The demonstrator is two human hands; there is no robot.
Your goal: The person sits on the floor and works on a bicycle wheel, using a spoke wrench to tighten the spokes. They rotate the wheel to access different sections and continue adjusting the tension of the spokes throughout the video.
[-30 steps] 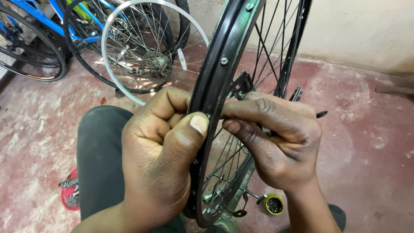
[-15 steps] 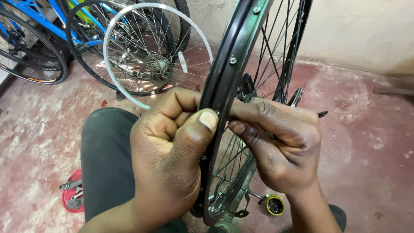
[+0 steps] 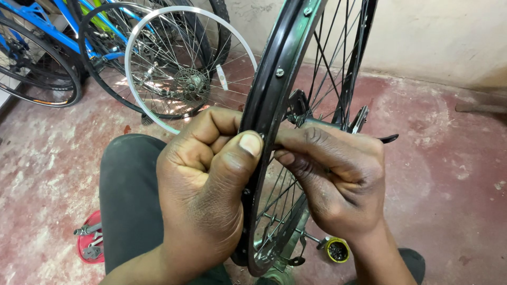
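1. Left hand [image 3: 208, 184] clenched around the black wheel rim [image 3: 269, 105], thumb pressed flat on the rim's outer face.
2. Right hand [image 3: 332, 177] on the rim's other side, fingertips pinched against the rim edge by the spokes [image 3: 330, 58]; what they pinch is hidden.
3. Rim stands upright between both hands, above the dark trouser leg [image 3: 127, 195].
4. Red tray [image 3: 84, 245] with small metal parts lies on the floor by the knee.
5. Silver wheel [image 3: 185, 68] leans farther back; blue bicycle [image 3: 42, 31] beyond.

Worn red floor [image 3: 454, 174], pale wall [image 3: 438, 37]
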